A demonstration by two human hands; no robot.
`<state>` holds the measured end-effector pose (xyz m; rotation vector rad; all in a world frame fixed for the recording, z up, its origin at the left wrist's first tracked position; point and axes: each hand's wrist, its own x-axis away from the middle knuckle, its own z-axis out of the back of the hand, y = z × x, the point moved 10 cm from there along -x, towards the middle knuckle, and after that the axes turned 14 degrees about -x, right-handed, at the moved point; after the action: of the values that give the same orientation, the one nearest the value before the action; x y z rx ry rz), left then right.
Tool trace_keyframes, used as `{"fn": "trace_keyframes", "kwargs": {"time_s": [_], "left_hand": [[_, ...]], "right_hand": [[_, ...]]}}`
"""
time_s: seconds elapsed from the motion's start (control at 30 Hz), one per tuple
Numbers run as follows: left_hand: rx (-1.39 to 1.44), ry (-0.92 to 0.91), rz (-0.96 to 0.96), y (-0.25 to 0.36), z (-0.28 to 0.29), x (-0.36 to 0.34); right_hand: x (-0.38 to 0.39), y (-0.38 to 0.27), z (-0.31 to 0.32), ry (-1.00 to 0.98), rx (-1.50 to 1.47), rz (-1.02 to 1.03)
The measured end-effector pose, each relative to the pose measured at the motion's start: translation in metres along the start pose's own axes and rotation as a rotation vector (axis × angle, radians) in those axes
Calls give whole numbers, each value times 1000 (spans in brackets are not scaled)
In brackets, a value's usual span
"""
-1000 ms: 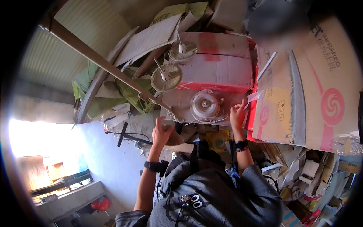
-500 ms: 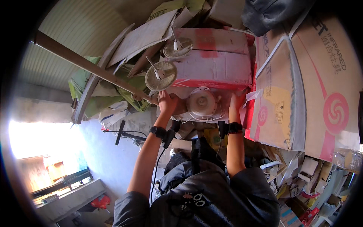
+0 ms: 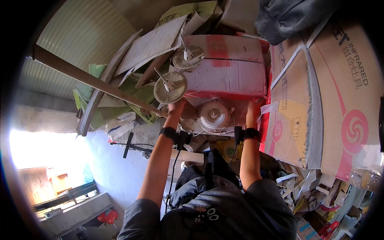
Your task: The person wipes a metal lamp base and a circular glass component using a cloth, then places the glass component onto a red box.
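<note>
A round white motor-like housing (image 3: 214, 115) with a raised centre sits between my two hands, in front of a faded red-and-white carton (image 3: 228, 76). My left hand (image 3: 177, 106) reaches to its left, fingers largely covered by a dusty round disc with a white stem (image 3: 170, 88). Farther back is a second such disc (image 3: 188, 57). On the housing's right, my right hand (image 3: 253, 107) is at the carton's near right corner, beside a red edge; its fingers are too dim to make out. What either hand grips, if anything, is hidden.
A long wooden pole (image 3: 92, 82) slants in from the left, ending near my left hand. Large brown cartons (image 3: 336, 92) crowd the right side, with dark cloth (image 3: 286, 20) above. Flattened cardboard (image 3: 148, 44) leans behind. Scrap (image 3: 320, 192) is heaped at lower right.
Both hands have reached slightly farther forward, the left one farther under the near disc. The whole scene sits a little lower in view; the housing stays between my hands.
</note>
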<state>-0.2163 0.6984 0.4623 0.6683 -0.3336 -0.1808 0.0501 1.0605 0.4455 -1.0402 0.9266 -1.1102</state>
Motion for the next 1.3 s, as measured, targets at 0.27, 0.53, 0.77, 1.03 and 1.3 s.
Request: {"fn": "trace_keyframes", "kwargs": {"time_s": [0.27, 0.53, 0.77, 1.03, 1.3], "left_hand": [[230, 65, 62, 16, 22, 21], [36, 71, 50, 8, 23, 12], [195, 76, 95, -4, 10, 8], [-407, 53, 8, 27, -1, 20], [-5, 370, -693, 211, 70, 235]], "right_hand": [[8, -24, 9, 25, -64, 65], [1, -5, 4, 103, 63, 73], [-1, 4, -6, -64, 353, -24], [17, 16, 1, 41, -138, -171], [163, -123, -8, -665, -480, -151]]}}
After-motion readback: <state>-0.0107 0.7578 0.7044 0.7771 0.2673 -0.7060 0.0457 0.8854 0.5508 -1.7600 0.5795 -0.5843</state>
